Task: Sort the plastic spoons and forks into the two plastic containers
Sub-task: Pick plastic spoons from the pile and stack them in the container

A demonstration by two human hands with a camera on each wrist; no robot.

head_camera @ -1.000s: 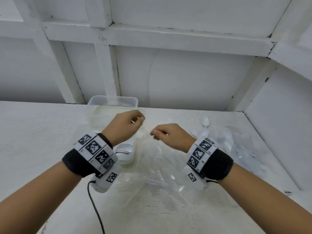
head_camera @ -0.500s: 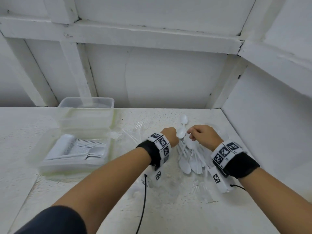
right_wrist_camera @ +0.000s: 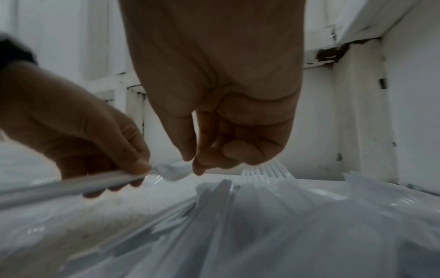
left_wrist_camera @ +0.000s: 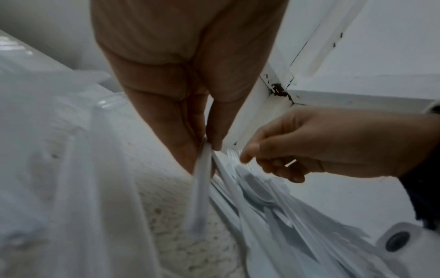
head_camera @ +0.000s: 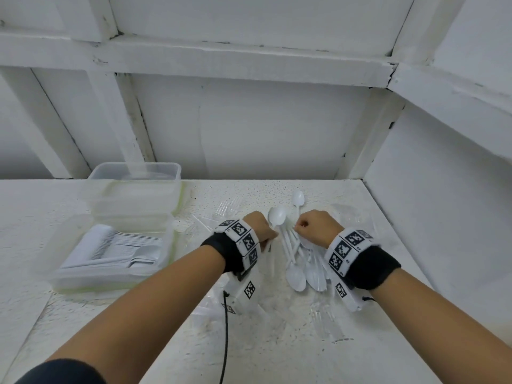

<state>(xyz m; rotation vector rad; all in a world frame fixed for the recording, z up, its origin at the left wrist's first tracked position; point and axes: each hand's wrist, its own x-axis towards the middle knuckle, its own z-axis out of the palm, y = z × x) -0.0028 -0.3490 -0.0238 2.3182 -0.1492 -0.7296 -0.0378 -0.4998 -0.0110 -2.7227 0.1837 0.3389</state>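
A pile of white plastic spoons (head_camera: 297, 268) lies on the table's right half, and clear forks (head_camera: 230, 206) are scattered around it. My left hand (head_camera: 261, 230) is at the pile's left edge and pinches the handle of a white utensil (left_wrist_camera: 201, 180) between thumb and fingers. My right hand (head_camera: 313, 228) is just right of it, fingers curled. Its thumb and forefinger (right_wrist_camera: 197, 165) close on the white tip (right_wrist_camera: 173, 170) that sticks out past my left hand (right_wrist_camera: 100, 143). A clear container (head_camera: 166, 273) at the left holds stacked white cutlery.
Two more clear plastic containers (head_camera: 133, 202) stand behind the filled one, against the white back wall. A side wall (head_camera: 443, 217) closes the table on the right. More clear forks (head_camera: 321, 317) lie near my right wrist. A black cable (head_camera: 225, 336) hangs from my left wrist.
A second ago both hands were raised together in front of the containers. They have moved right and down onto the spoon pile, where the left hand has taken hold of a white utensil.
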